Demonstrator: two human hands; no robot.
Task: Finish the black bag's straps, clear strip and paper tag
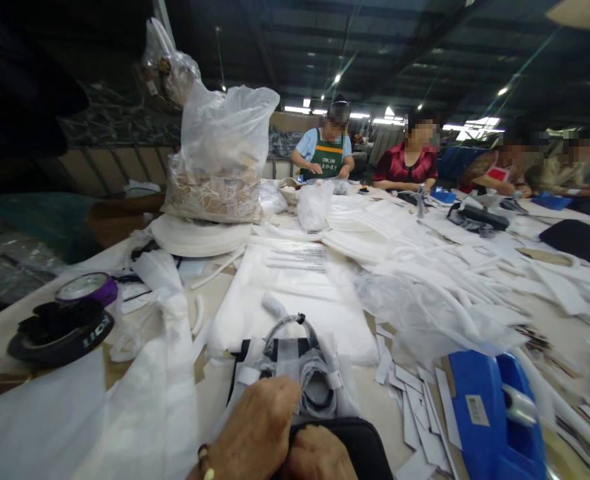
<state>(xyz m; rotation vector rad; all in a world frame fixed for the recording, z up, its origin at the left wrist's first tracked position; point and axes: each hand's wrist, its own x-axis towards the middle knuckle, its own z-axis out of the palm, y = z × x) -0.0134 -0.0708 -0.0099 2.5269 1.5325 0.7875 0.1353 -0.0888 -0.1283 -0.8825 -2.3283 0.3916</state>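
A black bag (362, 440) lies at the bottom centre, with wrapped handles and a strap (319, 387) on its far side. My left hand (257, 427), with a beaded bracelet at the wrist, is closed over the bag's near part; what its fingers pinch is hidden. Right beside it, my right hand (319, 455) rests on the black fabric with curled fingers, its fingertips out of sight. Beyond the bag lies a stack of white plastic bags (295, 293) with printed text.
A blue tape dispenser (479, 413) and white cards (419, 407) lie at right. At left are a black visor (59, 333), a purple-rimmed clock (85, 288) and white sheets (149, 393). A filled clear sack (219, 160) stands behind. Several people sit across the table.
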